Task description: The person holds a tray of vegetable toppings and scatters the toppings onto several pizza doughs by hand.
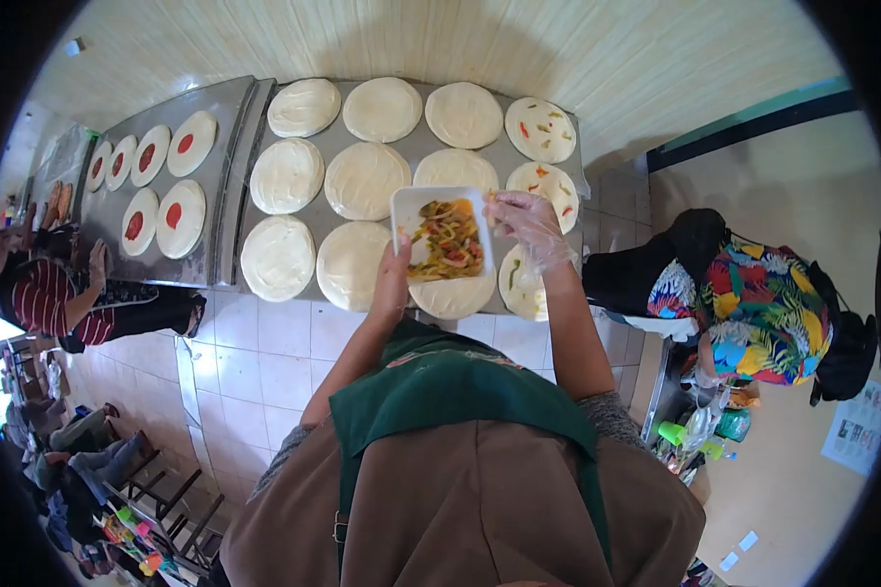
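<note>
My left hand (392, 279) grips the left side of a white foam tray (398, 210) of cooked-looking sliced vegetables (447, 240). In a clear plastic glove, my right hand (531, 223) is at the tray's right edge with its fingers pinched together; a small orange bit shows near the fingertips, too small to name. Below the tray, round flat dough bases (367, 181) spread with a creamy white layer lie in rows on a metal table. Those in the right column, such as the far base (540, 130), carry scattered red and green vegetable strips. The tray partly hides the bases beneath it.
On the left, a second metal table (117, 210) bears several dough bases with red sauce (174, 216). A person in a striped top (44, 293) stands there. To the right, a person in a colourful patterned shirt (768, 313) is near a cluttered counter (690, 430).
</note>
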Available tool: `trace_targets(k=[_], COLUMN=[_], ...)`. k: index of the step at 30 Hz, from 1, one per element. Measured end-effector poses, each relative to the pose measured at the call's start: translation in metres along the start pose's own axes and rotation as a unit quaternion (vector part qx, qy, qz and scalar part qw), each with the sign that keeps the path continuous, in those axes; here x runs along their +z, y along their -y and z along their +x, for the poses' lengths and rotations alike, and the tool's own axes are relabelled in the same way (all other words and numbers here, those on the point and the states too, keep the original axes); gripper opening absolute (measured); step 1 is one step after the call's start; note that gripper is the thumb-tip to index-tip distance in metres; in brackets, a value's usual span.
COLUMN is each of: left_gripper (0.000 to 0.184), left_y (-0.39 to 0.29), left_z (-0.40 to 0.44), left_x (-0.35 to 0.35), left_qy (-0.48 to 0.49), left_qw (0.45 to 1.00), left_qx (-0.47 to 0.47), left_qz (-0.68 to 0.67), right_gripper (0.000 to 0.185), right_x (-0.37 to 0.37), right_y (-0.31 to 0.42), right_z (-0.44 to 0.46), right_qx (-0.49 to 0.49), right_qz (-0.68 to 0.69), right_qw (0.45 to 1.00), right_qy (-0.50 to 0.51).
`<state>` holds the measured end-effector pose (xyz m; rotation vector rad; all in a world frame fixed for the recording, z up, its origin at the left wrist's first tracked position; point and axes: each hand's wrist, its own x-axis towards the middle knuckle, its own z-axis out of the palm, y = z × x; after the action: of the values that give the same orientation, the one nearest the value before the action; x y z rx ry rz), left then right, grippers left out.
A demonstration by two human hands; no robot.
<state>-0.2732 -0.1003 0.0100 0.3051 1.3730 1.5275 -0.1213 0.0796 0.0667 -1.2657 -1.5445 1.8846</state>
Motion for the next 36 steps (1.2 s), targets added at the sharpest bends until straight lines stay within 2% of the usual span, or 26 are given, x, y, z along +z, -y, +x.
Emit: trace_targets(k=[2, 4, 6, 9, 12, 15, 18, 21, 23, 24, 25, 28, 32, 34, 36], left_gripper=[0.053, 0.052, 0.053, 0.054, 0.056, 0.056, 0.055, 0.05, 0.045, 0.045, 0.045, 0.044, 0.043, 0.043, 0.043], left_y=[0.001, 0.011, 0.007, -0.009, -0.005, -0.013, -0.013, -0.006, -0.003, -0.003, -0.003, -0.002, -0.009, -0.009, -0.008], left_z=[0.015, 0.03, 0.037, 0.048, 0.061, 0.07, 0.079, 0.086, 0.09, 0.091, 0.092, 0.089, 0.081, 0.077, 0.077], left_x=[-0.024, -0.053, -0.072, -0.08, -0.093, -0.086, -0.082, -0.082, -0.078, -0.076, -0.073, -0.063, -0.054, -0.053, -0.056], left_qy=[-0.028, -0.057, -0.084, -0.112, -0.127, -0.136, -0.122, -0.101, -0.089, -0.087, -0.085, -0.068, -0.072, -0.072, -0.073], left_qw=[0.999, 0.998, 0.996, 0.993, 0.992, 0.99, 0.992, 0.995, 0.996, 0.996, 0.996, 0.996, 0.993, 0.995, 0.996], left_qx=[0.003, 0.007, 0.01, -0.004, -0.025, -0.032, -0.04, -0.022, -0.002, 0.004, 0.011, 0.024, 0.018, 0.019, 0.016], left_qz=[0.021, 0.027, 0.041, 0.027, 0.002, 0.021, 0.007, 0.005, 0.005, 0.021, 0.037, 0.05, 0.097, 0.07, 0.052], right_gripper=[0.026, 0.026, 0.025, 0.024, 0.018, 0.015, 0.015, 0.014, 0.012, 0.012, 0.011, 0.01, 0.011, 0.01, 0.009], right_x=[-0.007, -0.017, -0.026, -0.018, -0.012, -0.015, -0.007, 0.026, 0.057, 0.07, 0.08, 0.105, 0.11, 0.108, 0.104], right_y=[-0.017, -0.075, -0.132, -0.148, -0.172, -0.203, -0.172, -0.099, -0.061, -0.047, -0.039, -0.048, -0.061, -0.054, -0.043], right_z=[0.047, 0.112, 0.175, 0.214, 0.237, 0.244, 0.229, 0.182, 0.14, 0.122, 0.11, 0.097, 0.103, 0.099, 0.093], right_qx=[0.013, -0.061, -0.132, -0.084, -0.063, -0.117, -0.024, -0.144, -0.199, -0.206, -0.214, -0.35, -0.348, -0.358, -0.379], right_qz=[-0.007, -0.179, -0.382, -0.532, -0.632, -0.67, -0.632, -0.504, -0.369, -0.355, -0.339, -0.419, -0.51, -0.537, -0.471], right_qw=[0.998, 0.976, 0.901, 0.834, 0.756, 0.721, 0.766, 0.836, 0.903, 0.912, 0.915, 0.836, 0.786, 0.763, 0.795], right_qy=[-0.054, -0.104, -0.159, -0.122, -0.159, -0.136, -0.115, -0.164, -0.096, -0.022, 0.052, 0.049, 0.035, 0.042, 0.049])
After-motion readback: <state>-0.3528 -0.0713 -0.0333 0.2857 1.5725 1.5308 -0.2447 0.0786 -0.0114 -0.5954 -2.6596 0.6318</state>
